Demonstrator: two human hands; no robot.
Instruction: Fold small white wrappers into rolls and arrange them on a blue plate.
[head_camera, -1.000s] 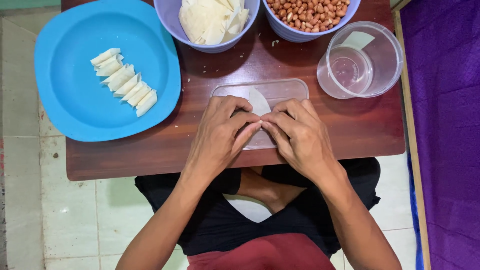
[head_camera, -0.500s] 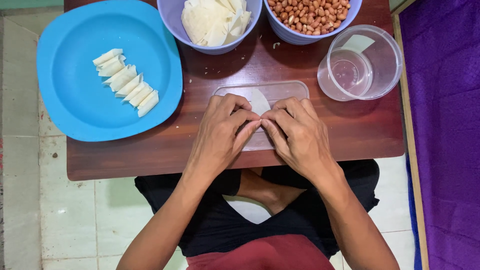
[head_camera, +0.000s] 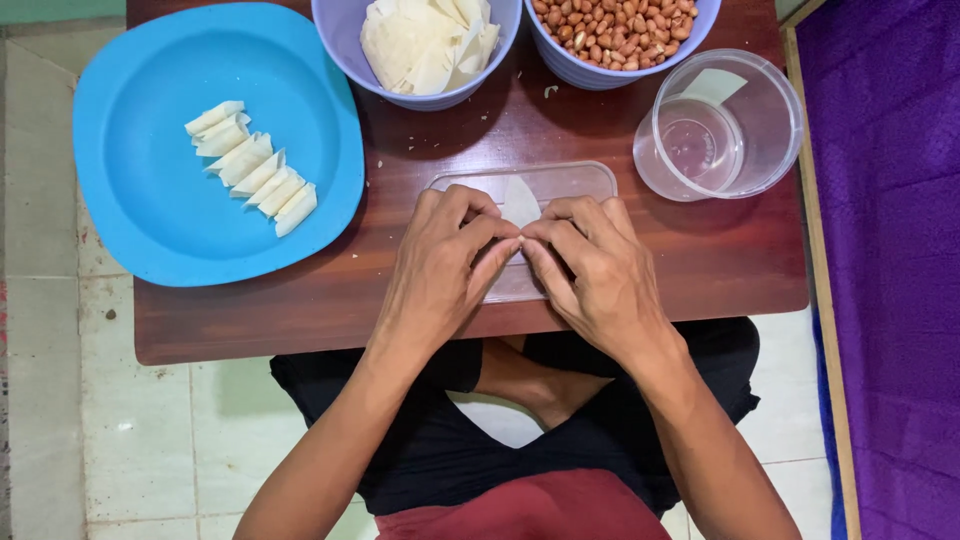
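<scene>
Hands meet over clear plastic board (head_camera: 570, 182) on wooden table (head_camera: 700, 270): left hand (head_camera: 440, 265) and right hand (head_camera: 600, 270) fingertips pinched together on pale wrapper (head_camera: 520, 200). Blue plate (head_camera: 150, 220) holds folded wrappers (head_camera: 255, 170).

A low dark wooden table (head_camera: 720, 270) stands on pale floor tiles (head_camera: 70, 440) beside purple cloth (head_camera: 890, 250).

My hands (head_camera: 520, 265) meet over the wrapper (head_camera: 520, 200) on the clear lid (head_camera: 580, 180), mid-table (head_camera: 700, 270). Left of them sits the plate (head_camera: 130, 230) with rolls (head_camera: 255, 170) in a row; behind — a wrapper bowl (head_camera: 345, 40) and a peanut bowl (head_camera: 590, 72); right, a cup (head_camera: 770, 130).
</scene>
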